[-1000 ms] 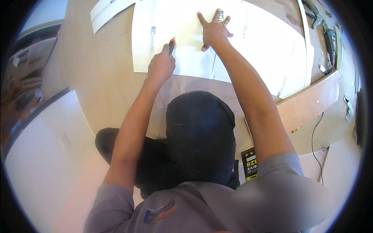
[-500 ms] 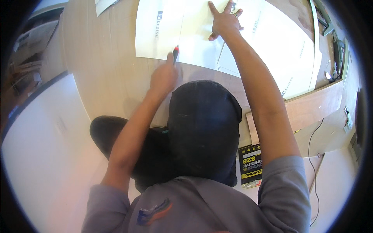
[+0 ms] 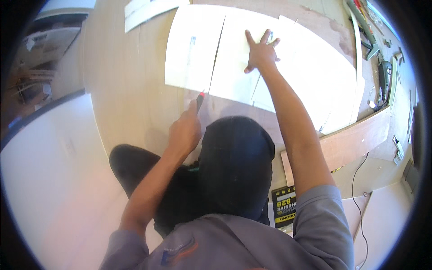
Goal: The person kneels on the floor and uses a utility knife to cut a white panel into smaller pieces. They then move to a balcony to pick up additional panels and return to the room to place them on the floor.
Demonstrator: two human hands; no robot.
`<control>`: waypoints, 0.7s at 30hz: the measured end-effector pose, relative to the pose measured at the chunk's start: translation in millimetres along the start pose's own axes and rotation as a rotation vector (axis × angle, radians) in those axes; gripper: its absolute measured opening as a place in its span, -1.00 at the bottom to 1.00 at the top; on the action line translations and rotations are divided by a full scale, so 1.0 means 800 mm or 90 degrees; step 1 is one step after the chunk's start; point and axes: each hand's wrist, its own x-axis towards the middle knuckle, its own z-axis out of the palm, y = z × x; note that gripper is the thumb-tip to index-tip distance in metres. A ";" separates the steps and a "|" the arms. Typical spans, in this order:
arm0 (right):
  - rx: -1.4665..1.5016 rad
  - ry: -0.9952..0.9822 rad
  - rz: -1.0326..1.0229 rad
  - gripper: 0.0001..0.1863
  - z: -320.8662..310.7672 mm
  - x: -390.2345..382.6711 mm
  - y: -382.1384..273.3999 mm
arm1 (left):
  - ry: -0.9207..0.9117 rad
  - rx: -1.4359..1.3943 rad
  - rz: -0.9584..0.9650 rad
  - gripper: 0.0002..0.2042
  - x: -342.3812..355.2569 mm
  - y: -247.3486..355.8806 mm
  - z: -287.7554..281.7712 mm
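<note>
My left hand is closed on a black utility knife with a red tip, just beyond the near edge of a large white sheet. A dark, narrow slit runs across the sheet from its far edge to the knife's end. My right hand lies spread on the sheet to the right of the slit, fingers apart.
White strips lie at top left. A plywood board, a cable, and power tools are at right. A black-and-yellow can sits by my right arm. A white panel is at left. My dark-clad legs are below.
My left hand has drawn the knife down toward me and off the sheet's near edge. The slit now shows as a dark gap. My right hand stays spread on the sheet.
</note>
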 end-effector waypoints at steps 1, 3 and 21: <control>-0.001 -0.008 0.001 0.48 -0.004 0.000 -0.002 | 0.042 -0.020 -0.004 -0.48 0.003 -0.009 -0.006; -0.012 -0.024 0.000 0.48 -0.013 -0.006 -0.001 | 0.120 -0.087 0.031 -0.46 0.027 -0.020 -0.007; -0.013 -0.044 -0.016 0.53 -0.023 -0.003 0.011 | 0.244 -0.184 0.116 -0.46 0.401 0.060 0.016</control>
